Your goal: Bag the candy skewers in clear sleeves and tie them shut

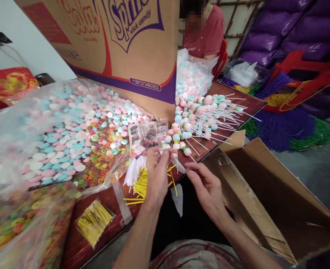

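My left hand (158, 170) is closed in a pinch at the table edge, its fingertips on one end of a small clear plastic bag (177, 163). The thumb and fingers of my right hand (206, 185) pinch the bag's other end. Pastel marshmallow candy sticks (187, 125) lie in a pile just beyond my fingers, white sticks pointing right. Printed clear wrappers (144, 136) are behind my left hand. Beside that hand lie white paper sticks (134, 172) and loose yellow twist ties (140, 185). Whether a candy is inside the bag cannot be made out.
Large bags of pastel candies (58, 138) and ring gummies (27, 220) cover the left side. A packet of twist ties (95, 222) lies in front. A tall carton (120, 67) stands behind; an open cardboard box (265, 198) is at right. A co-worker (206, 31) sits opposite.
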Available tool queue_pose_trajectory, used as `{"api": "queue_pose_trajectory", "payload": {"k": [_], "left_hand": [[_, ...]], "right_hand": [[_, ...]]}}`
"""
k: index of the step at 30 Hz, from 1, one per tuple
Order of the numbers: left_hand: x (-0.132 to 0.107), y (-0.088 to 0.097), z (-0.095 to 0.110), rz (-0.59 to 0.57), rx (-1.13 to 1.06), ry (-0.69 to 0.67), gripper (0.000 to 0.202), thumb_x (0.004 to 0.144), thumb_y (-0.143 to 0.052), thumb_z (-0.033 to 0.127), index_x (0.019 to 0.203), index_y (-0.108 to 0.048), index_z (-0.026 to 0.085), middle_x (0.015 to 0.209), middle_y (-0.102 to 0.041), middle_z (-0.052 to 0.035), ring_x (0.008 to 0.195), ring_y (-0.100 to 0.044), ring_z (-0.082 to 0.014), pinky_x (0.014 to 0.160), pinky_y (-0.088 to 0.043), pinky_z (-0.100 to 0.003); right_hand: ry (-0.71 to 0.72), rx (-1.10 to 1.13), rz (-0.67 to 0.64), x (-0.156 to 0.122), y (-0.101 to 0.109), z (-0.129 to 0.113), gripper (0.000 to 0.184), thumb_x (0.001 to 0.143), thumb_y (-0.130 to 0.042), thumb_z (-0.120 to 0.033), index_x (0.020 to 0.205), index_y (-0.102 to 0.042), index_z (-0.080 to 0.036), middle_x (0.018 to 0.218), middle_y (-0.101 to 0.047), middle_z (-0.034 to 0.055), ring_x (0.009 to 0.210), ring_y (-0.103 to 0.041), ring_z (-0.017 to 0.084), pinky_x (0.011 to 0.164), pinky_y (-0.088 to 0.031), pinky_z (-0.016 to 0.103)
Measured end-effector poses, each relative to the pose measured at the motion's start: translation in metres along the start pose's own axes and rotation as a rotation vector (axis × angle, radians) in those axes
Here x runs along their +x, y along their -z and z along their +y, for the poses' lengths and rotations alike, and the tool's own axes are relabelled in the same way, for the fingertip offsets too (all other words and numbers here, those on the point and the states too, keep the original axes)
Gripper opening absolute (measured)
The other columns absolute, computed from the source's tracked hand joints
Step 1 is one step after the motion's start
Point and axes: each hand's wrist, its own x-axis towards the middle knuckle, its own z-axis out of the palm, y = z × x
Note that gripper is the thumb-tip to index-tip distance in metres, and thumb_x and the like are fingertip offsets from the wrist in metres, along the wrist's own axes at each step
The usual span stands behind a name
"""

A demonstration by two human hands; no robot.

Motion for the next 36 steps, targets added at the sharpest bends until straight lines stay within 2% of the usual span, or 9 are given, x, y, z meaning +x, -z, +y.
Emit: {"api": "queue_pose_trajectory", "payload": {"k": [6,12,16,20,23,28,31,33,36], "left_hand": [[-0.028,-0.026,-0.025,-0.031,-0.377,0.275,0.02,0.075,-0.073,0.016,0.088,-0.058,0.018,0.093,-0.071,-0.002,0.09,-0.066,-0.013,0.086,-0.048,-0.028],[-0.025,-0.024,-0.025,-0.047,-0.48,0.319,0.015,0.077,-0.072,0.014,0.088,-0.062,0.018,0.089,-0.07,-0.0004,0.085,-0.065,-0.0097,0.082,-0.048,-0.023],[-0.019,-0.014,-0.018,-0.061,-0.399,0.307,0.015,0.08,-0.073,0.023,0.093,-0.065,0.022,0.095,-0.072,0.0,0.084,-0.066,-0.0113,0.079,-0.05,-0.026],[-0.018,-0.004,-0.017,-0.144,-0.187,0.224,0.019,0.076,-0.078,0.022,0.094,-0.072,0.02,0.1,-0.073,-0.0022,0.091,-0.066,-0.0129,0.087,-0.05,-0.026],[-0.021,-0.001,-0.024,-0.18,-0.064,0.16,0.021,0.075,-0.078,0.027,0.094,-0.075,0.018,0.097,-0.074,-0.0049,0.091,-0.067,-0.0163,0.089,-0.05,-0.03],[-0.021,0.005,-0.037,-0.016,0.053,-0.002,0.021,0.076,-0.078,0.032,0.091,-0.073,0.019,0.089,-0.074,-0.0024,0.083,-0.066,-0.0147,0.083,-0.051,-0.028],[-0.022,0.007,-0.037,-0.011,0.042,0.002,0.022,0.076,-0.078,0.034,0.092,-0.073,0.019,0.09,-0.074,-0.0029,0.086,-0.067,-0.0156,0.085,-0.051,-0.029],[-0.023,0.006,-0.035,-0.039,0.011,0.024,0.023,0.077,-0.077,0.034,0.095,-0.073,0.019,0.096,-0.074,-0.0043,0.091,-0.067,-0.0167,0.088,-0.051,-0.03],[-0.025,0.0,-0.031,-0.059,-0.081,0.084,0.024,0.078,-0.077,0.033,0.097,-0.073,0.019,0.102,-0.074,-0.0052,0.096,-0.067,-0.0172,0.092,-0.051,-0.032]], "right_hand": [[-0.236,0.387,0.002,0.011,-0.019,0.002,0.019,0.082,-0.071,-0.035,0.094,-0.071,-0.02,0.084,-0.07,0.0015,0.08,-0.064,0.018,0.076,-0.052,0.03],[-0.179,0.25,0.069,0.001,-0.005,0.008,0.014,0.084,-0.067,-0.033,0.081,-0.068,-0.019,0.08,-0.067,0.002,0.078,-0.059,0.017,0.076,-0.048,0.03],[-0.243,0.303,0.013,0.006,0.009,0.012,0.022,0.087,-0.064,-0.036,0.075,-0.062,-0.018,0.064,-0.055,-0.0017,0.058,-0.045,0.011,0.053,-0.034,0.023],[-0.311,0.366,-0.053,0.012,0.021,0.016,0.023,0.084,-0.067,-0.037,0.076,-0.062,-0.017,0.061,-0.051,-0.0033,0.053,-0.034,0.008,0.049,-0.023,0.023],[-0.254,0.289,-0.057,0.013,0.025,0.015,0.022,0.087,-0.066,-0.038,0.078,-0.065,-0.017,0.066,-0.053,-0.0027,0.056,-0.037,0.009,0.051,-0.027,0.023],[-0.188,0.313,-0.061,0.009,0.021,0.013,0.02,0.082,-0.072,-0.036,0.094,-0.071,-0.02,0.077,-0.058,-0.0012,0.066,-0.046,0.012,0.061,-0.038,0.024],[-0.186,0.384,-0.028,0.007,0.017,0.014,0.016,0.077,-0.077,-0.03,0.09,-0.072,-0.02,0.087,-0.06,0.0002,0.073,-0.049,0.012,0.065,-0.039,0.025],[-0.204,0.425,0.029,0.009,0.016,0.015,0.01,0.081,-0.074,-0.03,0.082,-0.071,-0.02,0.077,-0.057,-0.0015,0.066,-0.044,0.011,0.061,-0.035,0.024],[-0.214,0.415,0.009,0.012,0.016,0.017,0.022,0.085,-0.07,-0.032,0.07,-0.063,-0.018,0.062,-0.047,-0.0042,0.059,-0.035,0.01,0.057,-0.028,0.025]]}}
